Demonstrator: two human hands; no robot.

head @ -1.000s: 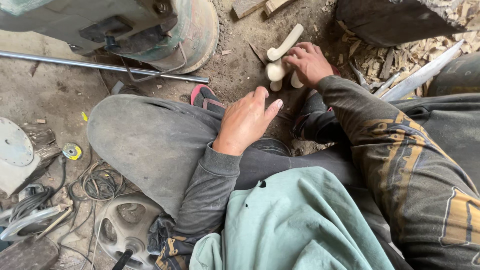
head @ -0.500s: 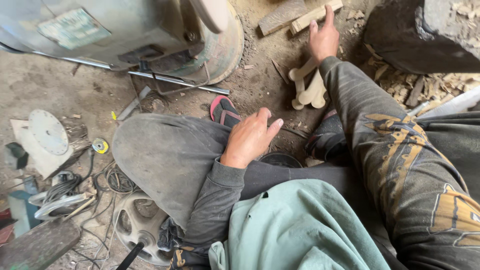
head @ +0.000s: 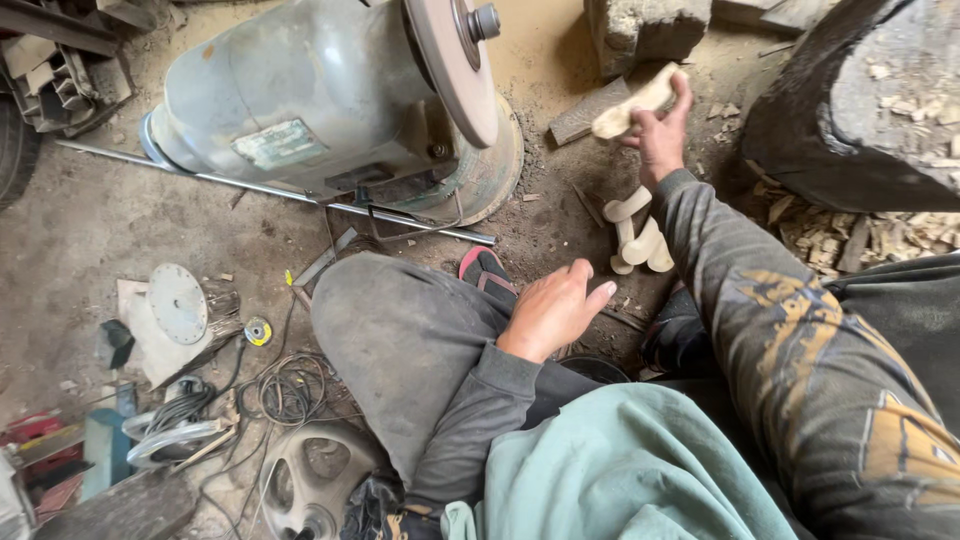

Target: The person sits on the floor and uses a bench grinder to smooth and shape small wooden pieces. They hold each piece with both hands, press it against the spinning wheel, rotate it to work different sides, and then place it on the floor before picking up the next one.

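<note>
I sit on a dirt floor with my legs folded. My left hand [head: 556, 310] rests on my left knee with its fingers apart and holds nothing. My right hand [head: 662, 135] is stretched out ahead and grips a pale curved wooden piece [head: 632, 103] lifted off the ground. Below that hand a small pile of similar pale wooden pieces [head: 634, 236] lies on the floor. A large grey motor with a round sanding disc [head: 455, 65] stands just left of the held piece.
A big dark stump [head: 860, 110] with wood chips stands at the right. A stone block [head: 645, 30] and wood scraps lie behind. Coiled cables [head: 290, 385], a round disc [head: 177, 302] and tools lie at the left. A metal rod [head: 270, 190] runs beside the motor.
My right hand has left the pile and reached further away, and it now holds one wooden piece up near the sanding disc. My left hand stays on the knee.
</note>
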